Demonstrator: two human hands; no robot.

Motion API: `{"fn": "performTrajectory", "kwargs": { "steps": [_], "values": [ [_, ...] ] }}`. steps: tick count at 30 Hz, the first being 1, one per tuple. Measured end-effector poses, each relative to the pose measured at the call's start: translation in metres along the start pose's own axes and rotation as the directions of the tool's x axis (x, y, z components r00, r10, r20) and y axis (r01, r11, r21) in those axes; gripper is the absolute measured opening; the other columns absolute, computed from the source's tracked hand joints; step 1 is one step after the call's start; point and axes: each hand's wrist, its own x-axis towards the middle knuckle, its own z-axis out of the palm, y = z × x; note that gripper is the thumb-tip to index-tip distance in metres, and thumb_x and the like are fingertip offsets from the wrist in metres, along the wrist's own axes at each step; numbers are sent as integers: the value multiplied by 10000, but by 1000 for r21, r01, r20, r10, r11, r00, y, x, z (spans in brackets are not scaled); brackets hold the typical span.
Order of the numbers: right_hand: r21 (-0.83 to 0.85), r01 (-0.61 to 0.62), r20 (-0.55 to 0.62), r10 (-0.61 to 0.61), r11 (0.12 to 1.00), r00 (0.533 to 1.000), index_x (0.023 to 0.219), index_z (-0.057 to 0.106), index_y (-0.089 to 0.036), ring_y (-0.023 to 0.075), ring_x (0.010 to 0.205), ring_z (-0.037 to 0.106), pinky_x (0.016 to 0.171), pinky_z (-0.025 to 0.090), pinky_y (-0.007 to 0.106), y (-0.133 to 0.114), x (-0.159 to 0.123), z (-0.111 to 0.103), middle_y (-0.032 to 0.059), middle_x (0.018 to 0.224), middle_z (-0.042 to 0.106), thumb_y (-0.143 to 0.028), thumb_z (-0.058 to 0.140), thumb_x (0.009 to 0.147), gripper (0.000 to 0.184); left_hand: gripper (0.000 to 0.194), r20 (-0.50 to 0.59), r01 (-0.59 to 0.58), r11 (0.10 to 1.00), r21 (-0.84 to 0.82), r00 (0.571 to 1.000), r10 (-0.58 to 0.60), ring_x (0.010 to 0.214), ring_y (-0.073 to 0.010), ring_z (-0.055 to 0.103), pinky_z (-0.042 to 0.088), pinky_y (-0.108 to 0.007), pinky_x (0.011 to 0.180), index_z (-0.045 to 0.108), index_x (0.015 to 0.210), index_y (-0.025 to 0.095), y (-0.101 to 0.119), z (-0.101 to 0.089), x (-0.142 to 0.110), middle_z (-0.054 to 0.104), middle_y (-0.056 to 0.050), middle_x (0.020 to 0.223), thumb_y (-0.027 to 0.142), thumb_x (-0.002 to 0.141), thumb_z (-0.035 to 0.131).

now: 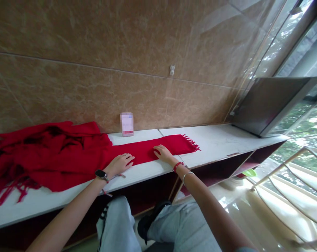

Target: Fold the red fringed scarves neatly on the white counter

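A red fringed scarf (140, 148) stretches in a long flat strip along the white counter (213, 141), its tassels at the right end. To the left, this strip runs into a heap of red cloth (64, 161), loosely crumpled, with more tassels hanging at its front left. My left hand (121, 163) rests on the strip's near edge beside the heap, fingers extended. Farther right, my right hand (163, 153) lies on the strip with its fingers stretched out. Whether the strip and the heap are one piece I cannot tell.
A small upright card or screen (127, 124), blurred, leans against the tiled wall (108, 87). A grey box-shaped appliance (274, 105) stands at the counter's right end. Shelves open below the counter, and a metal rack (279, 164) is at the far right.
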Motion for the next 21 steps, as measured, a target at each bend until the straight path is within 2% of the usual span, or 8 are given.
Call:
{"fn": "performTrajectory", "kwargs": {
  "steps": [3, 5, 7, 10, 13, 17, 19, 21],
  "values": [
    [-50, 142, 191, -131, 989, 973, 1243, 481, -186, 239, 1185, 425, 1000, 315, 428, 20, -10, -24, 111, 1271, 503, -350, 545, 805, 472, 388, 57, -1, 1000, 15, 998, 0, 1124, -195, 452, 350, -313, 933, 503, 1213, 277, 14, -11, 2, 504, -55, 1232, 405, 849, 466],
    [-73, 174, 286, -147, 982, 947, 1266, 460, -178, 239, 1186, 428, 991, 338, 398, 38, -20, -42, 119, 1280, 495, -321, 585, 770, 531, 379, 89, -45, 999, 24, 995, 43, 1134, -200, 447, 354, -308, 923, 505, 1211, 280, 24, -17, 12, 499, -57, 1238, 372, 845, 472],
    [-101, 168, 297, -131, 981, 946, 1248, 483, -169, 232, 1156, 463, 977, 359, 378, 53, -31, -55, 118, 1251, 524, -215, 580, 749, 511, 400, 131, -91, 995, 30, 988, 86, 1077, -201, 494, 398, -290, 862, 484, 1232, 272, 31, -20, 29, 530, -69, 1185, 260, 833, 473],
    [-141, 136, 247, -98, 981, 964, 1207, 526, -182, 213, 1125, 493, 960, 381, 358, 66, -45, -59, 95, 1210, 561, -58, 488, 708, 516, 548, 225, -110, 992, 69, 970, 92, 953, -203, 564, 446, -265, 735, 447, 1264, 265, 39, -19, 55, 569, -86, 1085, 79, 750, 471],
    [-136, 79, 148, -59, 988, 987, 1179, 550, -184, 195, 1122, 497, 963, 381, 352, 69, -53, -51, 82, 1189, 577, -8, 426, 675, 548, 537, 290, -108, 983, 150, 955, 60, 890, -228, 587, 457, -291, 693, 491, 1219, 232, 46, -17, 77, 590, -108, 1016, 46, 715, 479],
    [-86, -1, 23, 3, 996, 1000, 1133, 576, -176, 198, 1068, 532, 919, 417, 361, 67, -56, -43, 89, 1138, 605, -54, 450, 713, 456, 354, 282, -85, 988, 132, 958, 45, 886, -261, 586, 468, -335, 676, 552, 1129, 195, 61, -14, 99, 595, -127, 996, 257, 783, 514],
    [-107, -2, 1, 2, 994, 1000, 1081, 603, -168, 204, 1035, 548, 901, 426, 361, 66, -56, -42, 95, 1096, 623, -78, 468, 741, 377, 410, 219, -103, 992, 70, 972, 86, 950, -278, 560, 470, -349, 696, 547, 1133, 195, 71, -10, 108, 572, -131, 1057, 415, 788, 516],
    [-136, 5, -9, -6, 991, 1000, 1022, 625, -160, 205, 989, 564, 877, 436, 353, 65, -55, -41, 98, 1043, 640, -100, 470, 774, 298, 462, 152, -121, 992, 37, 982, 114, 989, -279, 539, 469, -345, 714, 529, 1154, 194, 79, -4, 116, 547, -128, 1108, 471, 785, 513]
  ]
}}
